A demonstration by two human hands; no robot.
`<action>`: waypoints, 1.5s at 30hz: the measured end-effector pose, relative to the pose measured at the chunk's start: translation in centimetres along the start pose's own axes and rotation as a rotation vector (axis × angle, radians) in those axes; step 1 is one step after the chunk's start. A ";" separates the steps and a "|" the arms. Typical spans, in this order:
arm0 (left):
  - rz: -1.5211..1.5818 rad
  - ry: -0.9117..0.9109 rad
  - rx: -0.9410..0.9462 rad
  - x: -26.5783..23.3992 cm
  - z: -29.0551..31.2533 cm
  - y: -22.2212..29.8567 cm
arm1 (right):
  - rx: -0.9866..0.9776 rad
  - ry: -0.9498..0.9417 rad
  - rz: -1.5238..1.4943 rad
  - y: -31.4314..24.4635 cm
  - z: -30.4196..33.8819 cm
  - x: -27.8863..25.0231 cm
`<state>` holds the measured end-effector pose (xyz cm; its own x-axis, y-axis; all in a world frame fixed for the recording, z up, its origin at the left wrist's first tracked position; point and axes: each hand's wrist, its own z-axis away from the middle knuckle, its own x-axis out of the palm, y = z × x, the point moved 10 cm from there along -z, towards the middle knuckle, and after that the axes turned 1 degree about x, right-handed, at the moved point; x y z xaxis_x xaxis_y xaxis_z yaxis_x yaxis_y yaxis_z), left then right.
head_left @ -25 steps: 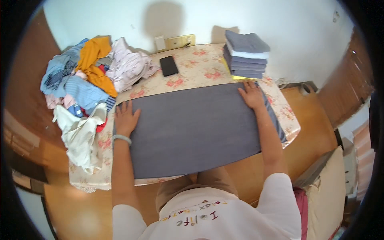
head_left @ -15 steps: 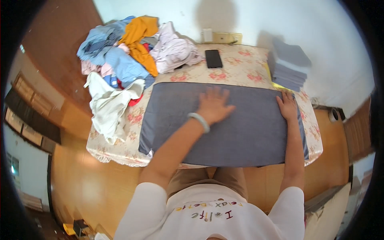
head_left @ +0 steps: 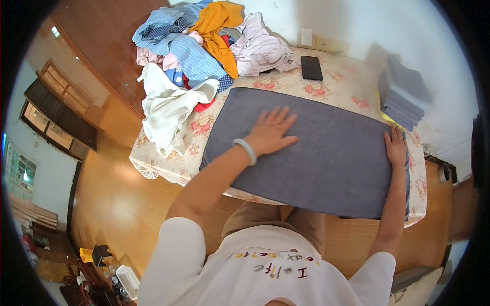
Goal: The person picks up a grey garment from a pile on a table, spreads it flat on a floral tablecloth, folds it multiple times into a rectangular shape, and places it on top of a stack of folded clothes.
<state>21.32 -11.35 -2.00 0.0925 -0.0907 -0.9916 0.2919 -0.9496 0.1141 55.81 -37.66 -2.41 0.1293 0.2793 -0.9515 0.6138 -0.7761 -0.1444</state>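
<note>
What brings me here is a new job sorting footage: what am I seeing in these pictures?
There is no machine, just a person working bare-handed. Every picture comes from one wide fisheye camera worn on that person's head, looking down. The left hand is spread over a gray cloth; the right hand rests near the cloth's far right corner. Neither appears to grip anything. Also on the floral-covered table: heaped clothes, a black phone-like object and a stack of folded cloths.
</note>
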 end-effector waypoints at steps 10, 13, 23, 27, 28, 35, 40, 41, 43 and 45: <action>-0.316 -0.038 -0.404 -3.8 14.9 -14.7 | -0.027 0.033 0.037 0.2 -0.6 0.3; -0.217 0.003 -0.492 -4.4 17.5 -14.8 | -0.038 0.042 0.026 0.0 -0.6 0.3; 0.000 0.145 -0.162 -3.4 17.5 -1.1 | -0.051 0.027 0.043 1.3 -1.4 1.6; -0.011 0.128 -0.264 -3.8 20.6 -2.9 | -0.089 0.026 0.065 1.7 -1.4 2.0; -0.011 0.128 -0.263 -4.1 21.3 -3.1 | -0.096 0.037 0.093 1.9 -1.3 1.8; 0.052 0.225 -0.406 -5.5 26.8 -6.8 | -0.114 0.053 0.048 0.9 -1.3 1.1; 0.124 0.418 -0.382 -6.9 27.1 -6.7 | -0.088 -0.007 0.048 1.8 -1.8 1.7; 0.206 0.419 -0.405 -6.9 27.4 -7.2 | -0.094 -0.007 0.048 0.1 -1.4 1.0; 0.284 0.417 -0.428 -6.9 27.5 -7.8 | 0.023 0.058 0.156 -2.8 0.3 -0.5; 0.452 0.383 -0.470 -6.2 27.5 -8.9 | -0.205 0.049 0.076 -9.1 3.2 -1.7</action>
<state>-7.99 -10.61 1.41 0.5990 -0.2492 -0.7610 0.5140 -0.6090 0.6040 47.50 -32.84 -0.32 0.2162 0.2554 -0.9424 0.7453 -0.6666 -0.0096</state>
